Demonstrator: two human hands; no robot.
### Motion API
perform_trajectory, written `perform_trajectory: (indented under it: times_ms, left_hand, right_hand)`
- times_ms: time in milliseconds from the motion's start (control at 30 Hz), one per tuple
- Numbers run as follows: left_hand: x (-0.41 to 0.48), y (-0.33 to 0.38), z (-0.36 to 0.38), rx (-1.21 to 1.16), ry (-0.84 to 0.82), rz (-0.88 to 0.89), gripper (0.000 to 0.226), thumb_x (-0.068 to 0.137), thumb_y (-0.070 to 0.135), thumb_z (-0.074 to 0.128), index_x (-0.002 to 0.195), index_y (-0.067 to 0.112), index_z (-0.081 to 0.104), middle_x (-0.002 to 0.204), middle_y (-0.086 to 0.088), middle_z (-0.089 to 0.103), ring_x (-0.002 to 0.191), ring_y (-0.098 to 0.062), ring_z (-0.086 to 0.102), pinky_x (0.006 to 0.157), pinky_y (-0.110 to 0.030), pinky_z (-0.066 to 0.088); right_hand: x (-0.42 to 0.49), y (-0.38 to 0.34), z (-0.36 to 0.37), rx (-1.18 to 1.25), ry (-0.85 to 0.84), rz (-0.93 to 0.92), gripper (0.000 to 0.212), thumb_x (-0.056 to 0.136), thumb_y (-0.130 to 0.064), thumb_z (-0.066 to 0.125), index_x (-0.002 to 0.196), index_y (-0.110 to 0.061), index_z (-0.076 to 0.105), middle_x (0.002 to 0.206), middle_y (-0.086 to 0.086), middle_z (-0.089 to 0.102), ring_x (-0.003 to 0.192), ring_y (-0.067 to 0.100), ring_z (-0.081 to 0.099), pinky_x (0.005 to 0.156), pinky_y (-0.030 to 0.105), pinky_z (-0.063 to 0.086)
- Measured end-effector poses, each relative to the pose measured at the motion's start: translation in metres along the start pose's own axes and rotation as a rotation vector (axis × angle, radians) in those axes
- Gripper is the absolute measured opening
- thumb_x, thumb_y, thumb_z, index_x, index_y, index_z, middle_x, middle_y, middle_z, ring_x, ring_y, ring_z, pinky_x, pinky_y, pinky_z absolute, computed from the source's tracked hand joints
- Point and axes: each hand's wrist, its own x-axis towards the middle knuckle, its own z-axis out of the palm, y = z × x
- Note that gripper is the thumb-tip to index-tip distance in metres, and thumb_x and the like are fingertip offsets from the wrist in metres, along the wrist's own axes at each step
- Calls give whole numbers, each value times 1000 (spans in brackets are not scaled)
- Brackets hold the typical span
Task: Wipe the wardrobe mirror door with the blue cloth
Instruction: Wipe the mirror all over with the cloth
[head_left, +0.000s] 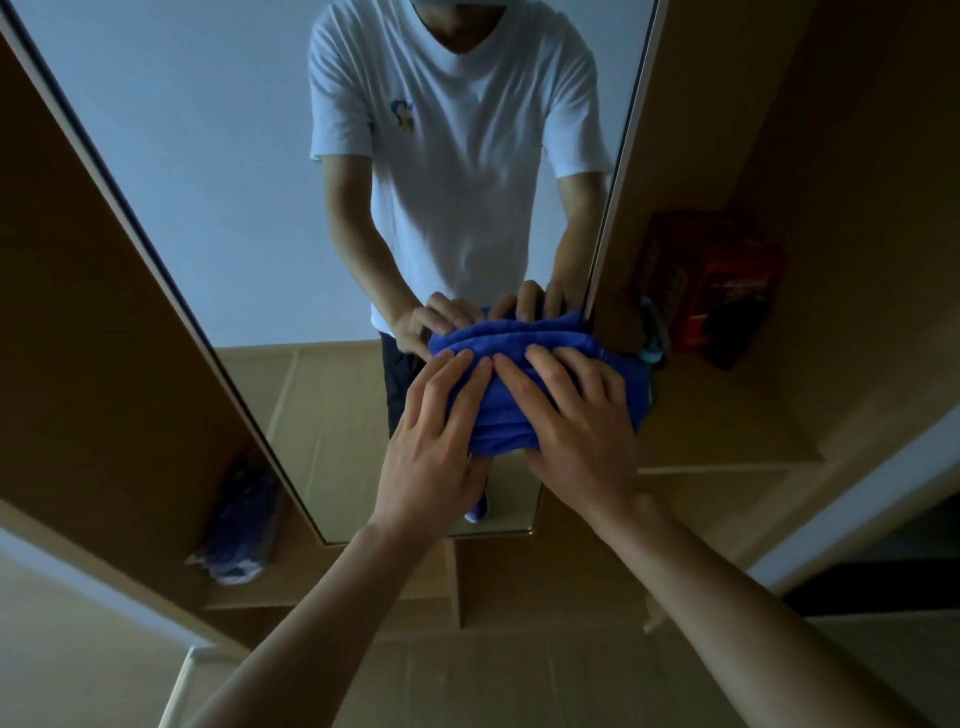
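The bunched blue cloth (506, 415) lies flat against the lower right part of the wardrobe mirror door (218, 197). My left hand (436, 441) presses on the cloth's left side with straight fingers. My right hand (576, 421) presses on its right side, fingers spread over it. The mirror shows the reflection of both hands, the cloth and a person in a white T-shirt. The cloth reaches the mirror's right edge.
The mirror's pale frame (618, 171) borders an open wooden shelf on the right holding a red box (711, 280). A shelf at the lower left holds a blue-and-white bundle (239, 530). Wooden panels surround the mirror.
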Motion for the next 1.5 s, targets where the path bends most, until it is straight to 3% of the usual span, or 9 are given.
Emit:
perform_trajectory:
  times_ms: [167, 267, 400, 633, 800, 1100, 1333, 1500]
  left_hand:
    - [-34, -6, 17, -22, -104, -46, 71, 87, 4, 69, 152, 0, 42, 156, -16, 38, 151, -34, 28, 123, -43, 32]
    - [-53, -6, 27, -24, -165, -88, 74, 85, -1, 73, 152, -1, 41, 156, -17, 39, 151, -34, 29, 119, -48, 37]
    - [-80, -10, 41, -6, -281, -128, 72, 88, 0, 73, 152, -2, 41, 156, -20, 41, 150, -36, 31, 114, -51, 43]
    - [-114, -17, 66, -9, -387, -209, 72, 86, -2, 74, 151, -2, 42, 155, -19, 43, 149, -37, 34, 109, -45, 49]
    - [-139, -19, 89, -26, -451, -291, 72, 85, -9, 73, 150, -2, 44, 154, -20, 45, 148, -38, 36, 101, -47, 55]
    - [-183, -37, 132, -40, -574, -369, 70, 90, -9, 63, 154, 2, 39, 159, -14, 40, 152, -32, 30, 106, -46, 52]
    - [-196, -42, 157, -15, -701, -502, 72, 95, 2, 56, 160, 16, 29, 165, 0, 28, 156, -19, 16, 120, -33, 34]
    - [-194, -42, 160, -18, -731, -546, 74, 93, 4, 59, 159, 17, 29, 164, 3, 30, 154, -17, 17, 118, -30, 35]
  right_hand:
    - [-33, -11, 22, 31, -58, 11, 55, 90, -21, 63, 144, -22, 52, 141, 7, 55, 127, 30, 48, 107, 43, 34]
    - [-53, -18, 32, 63, -129, 28, 48, 95, -24, 53, 144, -20, 53, 141, 8, 56, 127, 31, 51, 108, 45, 36]
    - [-82, -29, 46, 103, -224, 45, 46, 99, -15, 43, 143, -17, 55, 140, 11, 57, 128, 33, 53, 109, 45, 38]
    - [-122, -44, 75, 139, -343, 93, 50, 96, -9, 41, 144, -15, 54, 142, 13, 56, 132, 34, 52, 112, 48, 40]
    - [-154, -52, 103, 145, -385, 111, 47, 94, -11, 51, 141, -15, 56, 139, 12, 58, 129, 33, 54, 110, 47, 43]
    - [-203, -68, 145, 173, -527, 172, 61, 83, -13, 76, 141, -15, 56, 137, 11, 60, 127, 31, 56, 107, 45, 47]
    - [-222, -81, 160, 272, -698, 291, 56, 85, -13, 74, 139, -14, 58, 137, 9, 61, 129, 27, 57, 106, 40, 50]
    - [-214, -81, 157, 282, -729, 312, 54, 78, -13, 80, 130, -12, 65, 127, 8, 67, 120, 26, 64, 100, 39, 54]
